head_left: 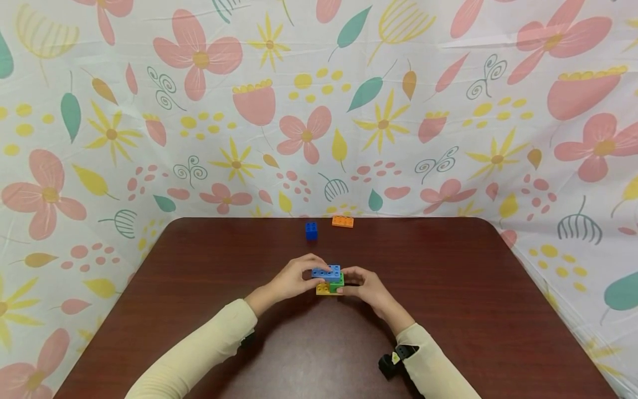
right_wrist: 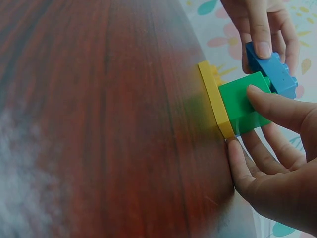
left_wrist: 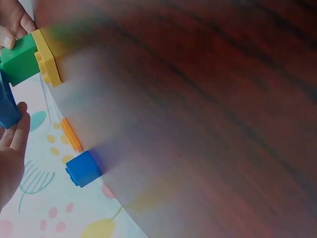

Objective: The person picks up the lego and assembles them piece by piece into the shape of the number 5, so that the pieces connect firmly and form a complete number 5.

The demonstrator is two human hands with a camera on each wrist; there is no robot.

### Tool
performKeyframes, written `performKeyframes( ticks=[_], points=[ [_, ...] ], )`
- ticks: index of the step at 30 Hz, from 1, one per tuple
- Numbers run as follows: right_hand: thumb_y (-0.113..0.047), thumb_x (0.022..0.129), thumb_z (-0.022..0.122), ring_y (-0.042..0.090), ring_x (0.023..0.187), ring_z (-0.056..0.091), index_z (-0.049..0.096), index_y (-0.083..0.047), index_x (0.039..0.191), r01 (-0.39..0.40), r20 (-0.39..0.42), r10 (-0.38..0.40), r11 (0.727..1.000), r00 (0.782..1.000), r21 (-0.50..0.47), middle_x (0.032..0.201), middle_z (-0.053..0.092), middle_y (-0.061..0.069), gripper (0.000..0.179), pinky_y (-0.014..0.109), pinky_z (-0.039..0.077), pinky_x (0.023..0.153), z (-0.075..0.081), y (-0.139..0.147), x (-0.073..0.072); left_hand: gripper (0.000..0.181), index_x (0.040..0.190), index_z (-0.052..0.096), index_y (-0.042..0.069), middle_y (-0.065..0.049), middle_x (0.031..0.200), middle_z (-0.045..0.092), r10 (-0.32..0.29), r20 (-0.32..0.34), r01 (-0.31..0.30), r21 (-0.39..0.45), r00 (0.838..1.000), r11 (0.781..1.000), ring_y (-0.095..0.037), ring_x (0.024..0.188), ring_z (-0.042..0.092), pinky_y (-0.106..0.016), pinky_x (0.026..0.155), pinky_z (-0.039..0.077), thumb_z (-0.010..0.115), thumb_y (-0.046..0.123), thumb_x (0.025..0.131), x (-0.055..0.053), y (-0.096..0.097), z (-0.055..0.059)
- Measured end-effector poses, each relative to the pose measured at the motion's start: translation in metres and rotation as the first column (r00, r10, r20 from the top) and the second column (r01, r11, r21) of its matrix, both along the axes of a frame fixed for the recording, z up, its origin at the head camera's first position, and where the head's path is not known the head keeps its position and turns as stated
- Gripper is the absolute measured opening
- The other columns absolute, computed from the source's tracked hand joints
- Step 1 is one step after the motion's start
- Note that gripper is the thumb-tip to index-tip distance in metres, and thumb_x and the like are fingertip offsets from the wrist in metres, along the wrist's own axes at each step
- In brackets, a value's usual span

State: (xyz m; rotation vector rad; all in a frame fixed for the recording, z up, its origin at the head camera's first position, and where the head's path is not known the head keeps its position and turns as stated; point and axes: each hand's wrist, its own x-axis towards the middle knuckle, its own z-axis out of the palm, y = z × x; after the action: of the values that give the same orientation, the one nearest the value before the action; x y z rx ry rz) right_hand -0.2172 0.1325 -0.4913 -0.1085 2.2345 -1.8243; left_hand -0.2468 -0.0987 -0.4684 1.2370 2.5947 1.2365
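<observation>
A yellow brick plate lies flat on the table, its studs up. On its right end stands a green block, which my right hand holds between thumb and fingers. Over the green block, a light blue brick is pinched by my left hand, with the thumb at the near side and fingers at the far side. In the right wrist view the light blue brick sits tilted at the green block's studs and juts out past it to the left.
Toward the back of the brown table stand a dark blue block and a flat orange brick, side by side. A flower-patterned cloth hangs right behind the table's back edge.
</observation>
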Motion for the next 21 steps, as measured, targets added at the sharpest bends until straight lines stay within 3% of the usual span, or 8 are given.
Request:
performKeyframes(
  ticks=[8, 16, 21],
  points=[
    [-0.005, 0.084, 0.073, 0.032, 0.107, 0.058, 0.061, 0.001, 0.121, -0.018, 0.0, 0.018, 1.0, 1.0, 0.003, 0.115, 0.064, 0.015, 0.04, 0.04, 0.051, 0.087, 0.014, -0.002, 0.005, 0.032, 0.122, 0.067, 0.015, -0.003, 0.12, 0.055, -0.024, -0.035, 0.021, -0.07, 0.999, 0.997, -0.009, 0.079, 0.052, -0.02, 0.062, 0.047, 0.066, 0.009, 0.091, 0.002, 0.002, 0.001],
    [-0.011, 0.082, 0.076, 0.026, 0.106, 0.059, 0.061, -0.004, 0.122, -0.015, -0.003, 0.015, 1.0, 1.0, -0.001, 0.116, 0.064, 0.01, 0.043, 0.04, 0.051, 0.087, 0.004, 0.002, 0.001, 0.032, 0.124, 0.066, 0.015, -0.004, 0.119, 0.053, -0.022, -0.037, 0.018, -0.103, 0.999, 0.994, -0.009, 0.072, 0.048, -0.019, 0.059, 0.045, 0.065, 0.009, 0.092, 0.004, 0.004, 0.003],
    [-0.013, 0.082, 0.077, 0.027, 0.106, 0.059, 0.061, -0.004, 0.123, -0.019, -0.004, 0.019, 1.0, 1.0, 0.001, 0.116, 0.064, 0.011, 0.045, 0.04, 0.051, 0.087, 0.002, 0.002, 0.0, 0.034, 0.127, 0.064, 0.017, -0.004, 0.117, 0.053, -0.029, -0.055, 0.02, -0.15, 0.998, 0.988, -0.009, 0.08, 0.053, -0.017, 0.065, 0.049, 0.065, 0.013, 0.093, 0.007, 0.004, 0.005]
  ],
)
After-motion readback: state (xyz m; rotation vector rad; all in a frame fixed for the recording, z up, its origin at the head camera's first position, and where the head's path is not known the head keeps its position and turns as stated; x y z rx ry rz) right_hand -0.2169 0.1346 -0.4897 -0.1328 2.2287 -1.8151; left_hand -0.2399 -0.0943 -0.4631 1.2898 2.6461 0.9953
